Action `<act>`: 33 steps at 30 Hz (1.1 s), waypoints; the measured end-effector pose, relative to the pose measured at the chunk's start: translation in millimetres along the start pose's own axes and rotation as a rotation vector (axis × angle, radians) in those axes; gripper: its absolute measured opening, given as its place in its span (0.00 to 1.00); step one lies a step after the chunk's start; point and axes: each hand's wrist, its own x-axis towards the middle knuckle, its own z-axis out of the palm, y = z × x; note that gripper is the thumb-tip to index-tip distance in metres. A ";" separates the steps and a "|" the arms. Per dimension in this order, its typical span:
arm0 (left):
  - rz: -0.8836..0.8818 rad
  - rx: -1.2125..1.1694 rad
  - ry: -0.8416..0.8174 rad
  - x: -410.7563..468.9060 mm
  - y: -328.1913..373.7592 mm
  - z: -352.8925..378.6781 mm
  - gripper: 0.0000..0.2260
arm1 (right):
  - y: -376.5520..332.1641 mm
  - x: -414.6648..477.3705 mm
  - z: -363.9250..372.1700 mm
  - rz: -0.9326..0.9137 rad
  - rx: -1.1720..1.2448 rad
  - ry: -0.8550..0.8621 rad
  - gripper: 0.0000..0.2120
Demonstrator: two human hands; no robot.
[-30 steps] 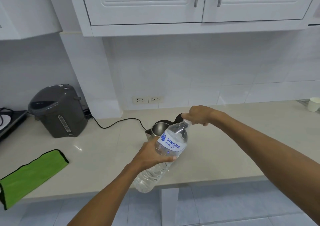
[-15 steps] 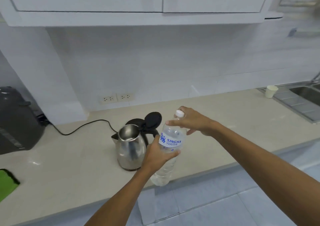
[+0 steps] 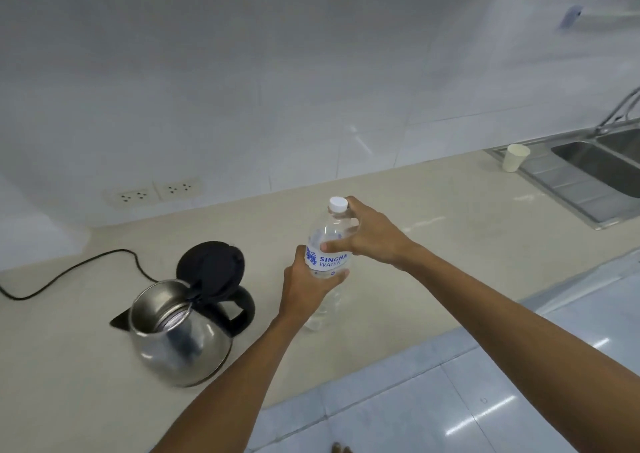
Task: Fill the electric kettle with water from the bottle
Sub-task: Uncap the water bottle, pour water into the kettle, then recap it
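A clear plastic water bottle (image 3: 327, 244) with a blue-lettered label and a white cap (image 3: 338, 203) stands upright on the beige counter (image 3: 433, 230). My left hand (image 3: 304, 288) is wrapped around its middle. My right hand (image 3: 372, 234) rests against the bottle's neck just below the cap, with the thumb on the label. The steel electric kettle (image 3: 180, 334) sits to the left of the bottle with its black lid (image 3: 211, 267) flipped up and its black handle toward the bottle. The kettle's inside looks dark and shiny.
A black power cord (image 3: 69, 272) runs left from the kettle along the counter. Two wall sockets (image 3: 156, 192) sit on the tiled backsplash. A paper cup (image 3: 516, 157) stands by the steel sink (image 3: 602, 172) at the far right. The counter's front edge is close below my arms.
The view has swung right and down. The bottle went from tilted over the kettle to upright on the counter beside it. My right hand slid from the cap to the neck.
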 end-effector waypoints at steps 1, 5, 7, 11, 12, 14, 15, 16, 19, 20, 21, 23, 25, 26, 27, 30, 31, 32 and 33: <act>-0.002 -0.003 0.010 11.5 0.4 6.9 0.27 | 5.1 10.0 -5.1 -0.013 -0.017 0.005 0.32; -0.017 -0.022 0.059 55.3 3.4 30.9 0.26 | 19.5 46.4 -23.3 -0.062 -0.055 0.018 0.31; -0.030 -0.027 0.065 76.2 5.2 41.5 0.25 | 26.8 63.4 -29.6 -0.081 -0.058 0.020 0.30; -0.036 -0.020 0.108 115.6 12.3 60.6 0.26 | 41.9 97.7 -43.4 -0.111 -0.046 0.042 0.30; -0.034 -0.019 0.118 124.9 14.4 65.4 0.27 | 45.3 106.1 -47.8 -0.116 -0.045 0.050 0.30; -0.026 -0.015 0.137 142.4 19.8 74.1 0.27 | 51.9 122.5 -56.9 -0.134 -0.052 0.065 0.29; -0.023 -0.015 0.146 150.3 22.2 77.9 0.27 | 54.8 130.1 -61.0 -0.143 -0.056 0.067 0.30; -0.020 -0.018 0.154 158.0 24.1 81.5 0.27 | 57.6 137.6 -64.9 -0.155 -0.061 0.067 0.30; -0.023 -0.028 0.175 179.1 28.0 90.3 0.29 | 66.1 157.4 -74.5 -0.186 -0.070 0.066 0.31; -0.026 -0.022 0.175 185.1 29.5 93.0 0.29 | 69.2 163.2 -76.7 -0.189 -0.067 0.070 0.32; -0.028 -0.010 0.172 190.5 30.1 95.7 0.29 | 72.8 168.1 -78.4 -0.189 -0.066 0.075 0.32; -0.030 0.011 0.163 200.4 28.0 101.2 0.29 | 81.3 175.9 -80.0 -0.187 -0.070 0.086 0.32; -0.037 0.048 0.151 206.9 26.3 104.9 0.28 | 89.3 181.0 -80.7 -0.180 -0.079 0.110 0.33; -0.039 0.068 0.146 208.9 26.0 105.4 0.29 | 91.8 182.7 -80.6 -0.176 -0.082 0.116 0.33; -0.038 0.093 0.140 211.0 24.2 105.6 0.30 | 93.5 183.7 -80.5 -0.174 -0.085 0.117 0.34; -0.066 0.139 0.099 215.6 24.8 102.8 0.31 | 96.8 186.2 -79.1 -0.166 -0.107 0.114 0.35; -0.083 0.160 0.075 217.3 26.2 100.9 0.31 | 97.1 186.3 -78.8 -0.161 -0.118 0.115 0.35; -0.099 0.175 0.044 218.5 28.4 98.4 0.32 | 96.8 186.1 -79.0 -0.155 -0.127 0.116 0.35; -0.113 0.200 0.006 219.6 30.8 95.3 0.32 | 96.4 185.5 -79.8 -0.145 -0.140 0.116 0.35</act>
